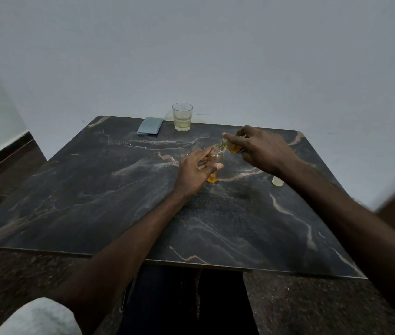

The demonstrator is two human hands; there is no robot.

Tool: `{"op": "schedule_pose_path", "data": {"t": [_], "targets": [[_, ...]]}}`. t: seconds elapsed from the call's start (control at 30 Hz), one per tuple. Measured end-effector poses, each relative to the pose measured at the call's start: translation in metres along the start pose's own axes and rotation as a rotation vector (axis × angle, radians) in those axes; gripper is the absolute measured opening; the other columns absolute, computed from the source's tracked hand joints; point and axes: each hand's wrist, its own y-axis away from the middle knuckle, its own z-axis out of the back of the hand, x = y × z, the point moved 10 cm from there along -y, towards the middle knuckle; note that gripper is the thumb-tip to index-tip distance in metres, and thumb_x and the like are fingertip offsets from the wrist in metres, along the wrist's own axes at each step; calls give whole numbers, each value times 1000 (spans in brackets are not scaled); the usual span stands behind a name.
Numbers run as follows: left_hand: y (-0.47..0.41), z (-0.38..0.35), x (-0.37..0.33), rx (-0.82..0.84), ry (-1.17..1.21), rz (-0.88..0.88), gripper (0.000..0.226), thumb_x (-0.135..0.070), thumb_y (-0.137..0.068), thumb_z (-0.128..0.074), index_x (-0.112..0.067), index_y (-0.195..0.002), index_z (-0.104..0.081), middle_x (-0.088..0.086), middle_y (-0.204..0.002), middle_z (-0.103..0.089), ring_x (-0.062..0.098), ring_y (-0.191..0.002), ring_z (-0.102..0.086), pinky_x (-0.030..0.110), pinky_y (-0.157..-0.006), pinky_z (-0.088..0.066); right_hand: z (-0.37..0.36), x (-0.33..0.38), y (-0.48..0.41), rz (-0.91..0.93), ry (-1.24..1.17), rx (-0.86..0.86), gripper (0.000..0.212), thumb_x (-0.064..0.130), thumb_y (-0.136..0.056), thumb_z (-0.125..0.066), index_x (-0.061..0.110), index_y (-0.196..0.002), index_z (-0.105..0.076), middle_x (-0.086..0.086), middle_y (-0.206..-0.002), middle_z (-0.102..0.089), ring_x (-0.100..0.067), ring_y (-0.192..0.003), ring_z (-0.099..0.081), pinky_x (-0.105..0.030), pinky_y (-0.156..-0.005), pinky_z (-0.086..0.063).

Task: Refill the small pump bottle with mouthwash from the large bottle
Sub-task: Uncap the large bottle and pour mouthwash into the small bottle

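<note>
"Pouring w/ both hands busy, yes? Where's everything?"

"Yep. Right hand [261, 148] is wrapped round the large bottle [234, 149], tipped over so its mouth sits right at the mouth of the small bottle [215, 160]. Left hand [195, 171] holds the small one upright on the table [95, 189], thumb in front, fingers round the far side up toward the neck."

"How full?"

"Only a bit of amber at the bottom, clear above. Early in the fill, I'd say."

"How will the small one handle?"

"Prob v. light while near-empty, so tippy. Narrow mouth, easy to miss. Glass or plastic, can't tell. I'd grip it mid-body and press it down onto the top, fingers clear of the opening."

"And the big one?"

"Hand hides most of it. Some amber inside, so weight will prob shift toward the neck as it tips. Any drips would make it slippery. Best held round the body, not the neck."

"Surface?"

"Dark marble-look top w/ pale veins, smooth and hard. Spills would likely spread, and a knocked bottle would slide or roll."

"Anything else on it?"

"Glass [182, 116] of pale liquid at the far edge, a folded grey-blue item [150, 125] just left of it, and a small whitish cap [278, 181] by the right forearm. Could be a bottle top, can't tell."

"Room?"

"Plain pale wall [215, 56] behind, dark speckled floor [312, 310] below. Dim light."
</note>
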Motion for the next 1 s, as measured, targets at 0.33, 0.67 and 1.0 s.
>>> {"op": "schedule_pose_path", "data": {"t": [0.33, 0.67, 1.0], "targets": [[0, 1, 2, -12, 1, 13, 60, -24, -87, -84, -9, -140, -63, -4, -120, -67, -10, -106, -62, 2, -87, -50, -1, -1, -1, 5, 22, 18, 72, 16, -95, -63, 35, -159, -34, -10, -138, -55, -30, -105, -62, -36, -60, -50], [0, 0, 1, -16, -14, -13, 60, -21, -87, -84, -8, -141, -62, 6, -124, -69, -9, -105, -61, 1, -87, -50, 0, 0, -1, 16, 28, 16, 72, 16, -95, -63, 34, -159, -36, -12, -137, -56, -31, -105, -62, -34, -59, -46], [0, 1, 1, -17, -12, -29, 56, -22, -88, -83, -9, -138, -64, 3, -122, -70, -12, -104, -61, 2, -87, -49, 4, 3, -1, 26, 29, 16, 70, 14, -95, -63, 32, -158, -39, -13, -136, -57, -31, -104, -63, -34, -60, -47]]}}
